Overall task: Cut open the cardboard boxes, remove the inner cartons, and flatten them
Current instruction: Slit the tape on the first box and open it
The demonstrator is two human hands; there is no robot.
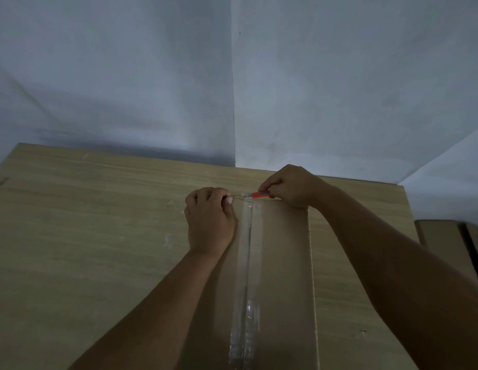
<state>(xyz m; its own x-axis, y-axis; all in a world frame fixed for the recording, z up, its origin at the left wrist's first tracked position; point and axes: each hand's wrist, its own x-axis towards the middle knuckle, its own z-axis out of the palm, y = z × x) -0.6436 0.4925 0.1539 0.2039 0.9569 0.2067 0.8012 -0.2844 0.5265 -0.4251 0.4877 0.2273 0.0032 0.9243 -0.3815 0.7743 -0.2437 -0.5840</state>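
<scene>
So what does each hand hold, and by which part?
Right hand grips the orange knife by its handle. Left hand pinches the tape end at the box's far edge.

A cardboard box (283, 263) lies on a light wooden table (99, 222), its top seam sealed by a strip of clear tape (244, 263) running from near to far. At the box's far edge, the right hand (291, 186) grips an orange utility knife (260, 194), the blade pointing left at the far end of the tape. The left hand (209, 222) rests on the box's left part, its fingers curled, pinching the tape's end. More cardboard (446, 236) sits at the right, off the table. Pale walls (339, 76) meet in a corner beyond.
</scene>
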